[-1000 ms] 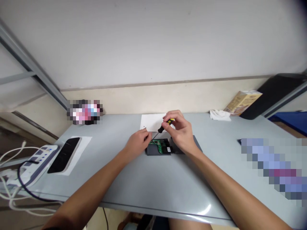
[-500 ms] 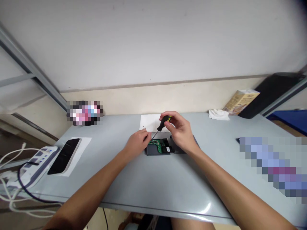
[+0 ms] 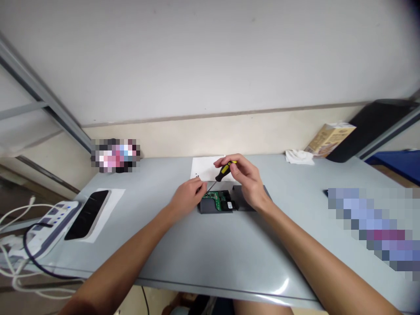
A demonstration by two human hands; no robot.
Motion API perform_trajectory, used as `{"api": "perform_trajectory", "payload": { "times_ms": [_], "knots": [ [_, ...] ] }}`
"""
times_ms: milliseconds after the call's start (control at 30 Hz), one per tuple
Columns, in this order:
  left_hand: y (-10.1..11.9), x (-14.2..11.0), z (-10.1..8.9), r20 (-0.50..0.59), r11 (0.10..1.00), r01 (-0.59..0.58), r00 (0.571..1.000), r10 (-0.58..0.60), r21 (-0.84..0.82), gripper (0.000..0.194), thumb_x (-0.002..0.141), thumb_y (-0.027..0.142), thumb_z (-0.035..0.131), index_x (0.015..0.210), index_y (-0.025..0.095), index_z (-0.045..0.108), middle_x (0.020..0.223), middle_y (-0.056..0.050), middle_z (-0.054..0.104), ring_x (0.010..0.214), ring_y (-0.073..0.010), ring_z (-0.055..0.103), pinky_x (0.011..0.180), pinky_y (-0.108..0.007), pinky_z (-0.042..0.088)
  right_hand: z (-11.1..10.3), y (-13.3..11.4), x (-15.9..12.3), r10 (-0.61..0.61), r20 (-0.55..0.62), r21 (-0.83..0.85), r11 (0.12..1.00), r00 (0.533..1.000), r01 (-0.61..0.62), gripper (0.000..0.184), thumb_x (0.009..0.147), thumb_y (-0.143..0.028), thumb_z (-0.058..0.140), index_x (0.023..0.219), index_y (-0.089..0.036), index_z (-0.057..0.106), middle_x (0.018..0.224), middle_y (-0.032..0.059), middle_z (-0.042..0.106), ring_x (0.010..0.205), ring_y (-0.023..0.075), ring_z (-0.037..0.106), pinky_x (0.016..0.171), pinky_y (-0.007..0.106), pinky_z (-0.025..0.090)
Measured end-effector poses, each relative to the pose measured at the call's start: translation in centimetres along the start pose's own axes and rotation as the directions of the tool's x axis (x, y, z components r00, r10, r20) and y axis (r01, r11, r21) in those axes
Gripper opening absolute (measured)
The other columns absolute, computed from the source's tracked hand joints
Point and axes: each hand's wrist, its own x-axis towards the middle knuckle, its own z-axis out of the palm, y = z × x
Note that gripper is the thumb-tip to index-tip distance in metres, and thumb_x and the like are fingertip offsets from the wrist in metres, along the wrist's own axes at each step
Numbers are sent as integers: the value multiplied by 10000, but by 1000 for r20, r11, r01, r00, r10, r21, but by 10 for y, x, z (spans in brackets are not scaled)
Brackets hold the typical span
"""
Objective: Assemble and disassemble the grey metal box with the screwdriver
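Observation:
My right hand (image 3: pixel 246 177) grips a screwdriver (image 3: pixel 225 171) by its black and yellow handle. Its thin shaft slants down and left to the upper left part of an opened dark grey device (image 3: pixel 210 206). Inside that casing a green circuit board (image 3: pixel 218 199) shows. Close by the screwdriver's tip is my left hand (image 3: pixel 188 194), its fingers pinched together at the casing's left corner; what they hold is hidden. A second dark grey casing part (image 3: pixel 242 199) lies to the right, partly under my right wrist.
Several tiny dark pieces lie on a white paper (image 3: pixel 203 165) behind the device. At left are a phone (image 3: pixel 88 214) and a power strip (image 3: pixel 54 232) with cables. A carton (image 3: pixel 332 139) and crumpled tissue (image 3: pixel 299 157) stand at the back right.
The screwdriver's handle has turned, with more of its yellow showing. The fingers of my right hand have shifted around it. My left hand stays in place.

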Motion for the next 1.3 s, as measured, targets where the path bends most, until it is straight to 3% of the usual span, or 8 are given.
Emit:
{"api": "perform_trajectory", "payload": {
  "times_ms": [167,367,533,633,733,867,1067,1300],
  "knots": [
    [2,-1,-2,16,1000,17,1000,-17,-11,359,1061,299,428,740,196,553,776,-1,574,754,-156,553,729,-298,407,0,0,1,-55,-79,-169,985,995,41,52,938,-264,690,975,-283,721,1043,35,661,985,215,640,882,413,512],
    [2,-1,-1,22,999,40,999,-39,-7,387,1066,330,430,728,196,562,782,-1,577,733,-152,552,709,-296,406,1,-2,0,-16,38,-62,998,999,18,100,997,-294,613,1052,-292,697,1265,58,691,1157,250,652,947,441,519],
    [1,-1,-1,16,999,53,998,-52,-7,396,1068,340,430,731,194,578,789,-4,586,740,-155,562,706,-300,405,10,-6,-3,-134,-57,-181,976,989,122,100,938,-191,667,942,-280,712,1064,51,689,1049,235,660,927,431,526],
    [1,-1,-1,15,999,39,999,-39,12,405,1076,346,421,736,195,582,797,-6,596,754,-159,569,710,-301,404,13,-7,-6,-58,-2,-106,993,998,58,215,980,-185,585,1128,-303,687,1165,51,705,1078,226,672,932,434,530],
    [1,-2,0,11,999,32,999,-32,23,402,1078,336,420,740,195,585,806,-10,608,764,-160,579,722,-299,420,12,-6,-6,-25,33,-83,996,999,27,131,970,-227,632,1077,-290,672,1289,56,677,1130,229,659,955,433,521],
    [2,-2,0,1,998,35,999,-35,43,390,1076,326,422,750,198,593,801,-13,607,766,-165,581,723,-304,428,9,-4,-2,-56,-96,-141,989,994,42,76,899,-212,719,905,-265,664,1101,42,652,1027,214,641,907,413,528],
    [3,-2,-1,-30,995,22,999,-19,94,390,1072,304,424,722,199,563,776,-16,593,747,-169,562,703,-309,413,6,-6,-1,29,-30,-42,999,999,-30,190,966,-235,598,1131,-288,675,1147,50,707,1069,230,652,944,450,530],
    [4,-2,-1,-33,995,10,999,-7,101,386,1055,285,455,689,197,541,728,-5,564,705,-158,530,662,-300,370,5,-2,0,-27,-81,-122,992,996,17,53,894,-250,724,899,-265,674,1062,47,658,1042,229,638,916,424,525]
  ]
}}
